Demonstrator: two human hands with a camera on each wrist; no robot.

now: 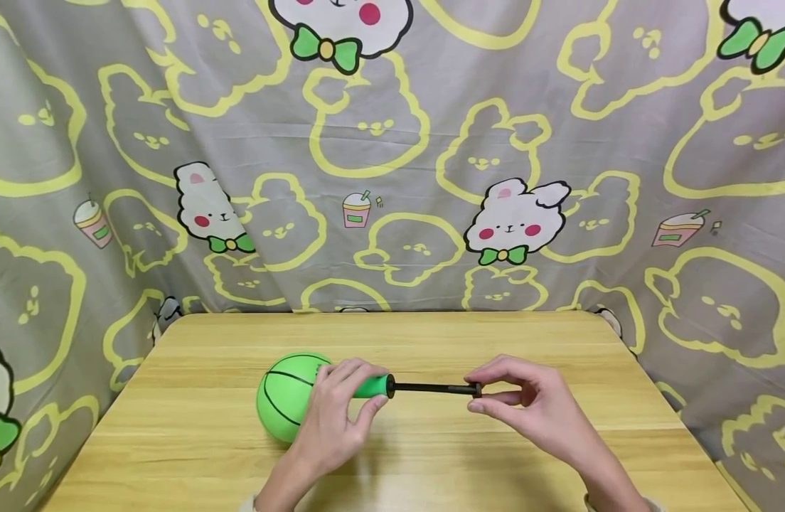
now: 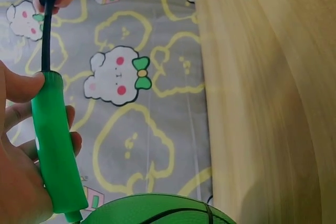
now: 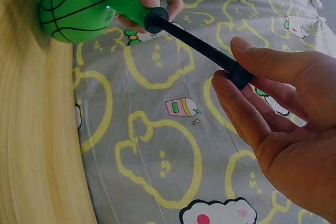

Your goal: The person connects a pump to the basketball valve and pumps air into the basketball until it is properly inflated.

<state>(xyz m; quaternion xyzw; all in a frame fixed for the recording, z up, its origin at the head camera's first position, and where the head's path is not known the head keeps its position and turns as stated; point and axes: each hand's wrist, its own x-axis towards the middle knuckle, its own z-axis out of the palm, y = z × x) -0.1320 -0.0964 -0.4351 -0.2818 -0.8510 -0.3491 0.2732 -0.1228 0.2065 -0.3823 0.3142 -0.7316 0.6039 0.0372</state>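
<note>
A small hand pump has a green barrel (image 2: pixel 55 140) and a black rod (image 1: pixel 427 387) drawn well out of it. My left hand (image 1: pixel 333 412) grips the barrel, thumb near its black-capped end. The black end knob (image 3: pixel 239 77) of the rod is pinched between the thumb and fingers of my right hand (image 1: pixel 533 402). A green ball (image 1: pixel 284 398) with black basketball lines is on the table, left of and partly behind my left hand. In the left wrist view the pump's narrow tip (image 2: pixel 73 216) meets the ball's edge.
The wooden table (image 1: pixel 194 455) carries the ball, and the pump is held above it. Behind and at both sides hangs a grey curtain (image 1: pixel 405 142) with yellow outlines and white rabbit figures, close against the table's back edge.
</note>
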